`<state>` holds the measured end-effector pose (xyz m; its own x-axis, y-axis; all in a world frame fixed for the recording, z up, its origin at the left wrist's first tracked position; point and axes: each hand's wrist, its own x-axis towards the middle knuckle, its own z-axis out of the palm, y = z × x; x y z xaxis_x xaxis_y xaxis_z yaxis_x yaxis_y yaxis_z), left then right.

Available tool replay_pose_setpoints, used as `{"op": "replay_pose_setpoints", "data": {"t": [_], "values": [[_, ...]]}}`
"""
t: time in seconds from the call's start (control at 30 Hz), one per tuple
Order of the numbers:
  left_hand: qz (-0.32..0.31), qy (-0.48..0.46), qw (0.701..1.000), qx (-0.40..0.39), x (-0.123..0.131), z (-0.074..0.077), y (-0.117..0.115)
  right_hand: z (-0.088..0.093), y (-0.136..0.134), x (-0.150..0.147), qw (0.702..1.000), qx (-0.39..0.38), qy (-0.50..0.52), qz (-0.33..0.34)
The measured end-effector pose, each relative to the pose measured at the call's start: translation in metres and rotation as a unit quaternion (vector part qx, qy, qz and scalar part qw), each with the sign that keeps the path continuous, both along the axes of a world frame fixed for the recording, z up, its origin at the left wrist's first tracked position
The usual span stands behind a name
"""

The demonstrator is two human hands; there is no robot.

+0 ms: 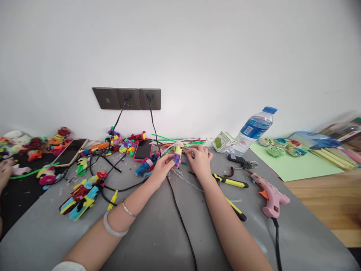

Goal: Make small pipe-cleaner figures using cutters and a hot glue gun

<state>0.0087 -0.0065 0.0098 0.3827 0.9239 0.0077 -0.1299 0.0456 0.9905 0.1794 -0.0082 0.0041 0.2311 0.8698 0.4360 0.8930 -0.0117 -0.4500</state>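
My left hand [163,167] is closed, pinching a small purple and pale-yellow pipe-cleaner figure [178,153] upright between thumb and fingers. Just right of it, my right hand [200,158] has its fingers curled downward, thumb and fingertips close together. Whatever lies between those fingertips is too small to make out. Beneath my right forearm are pliers with yellow and black handles [232,182], partly hidden by the arm. Loose pipe cleaners [165,138] in green, red and white lie behind both hands. A blue fuzzy piece [145,166] rests left of my left hand.
Right: a pink glue gun [275,201], key fob [236,159], tilted water bottle [252,130] and green sheet [299,165] with paper flowers. Left: fuzzy figures [83,195], phones [143,150] and black cables [180,218]. Another person's hand [5,173] shows at the far left.
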Motion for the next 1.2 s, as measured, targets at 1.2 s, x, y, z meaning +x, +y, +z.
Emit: {"op": "replay_pose_setpoints", "data": {"t": [1.2], "values": [[-0.002, 0.028, 1.000, 0.007, -0.0003, 0.0050, -0.0028, 0.0101, -0.0043, 0.0043, 0.889, 0.122, 0.402, 0.180]]}}
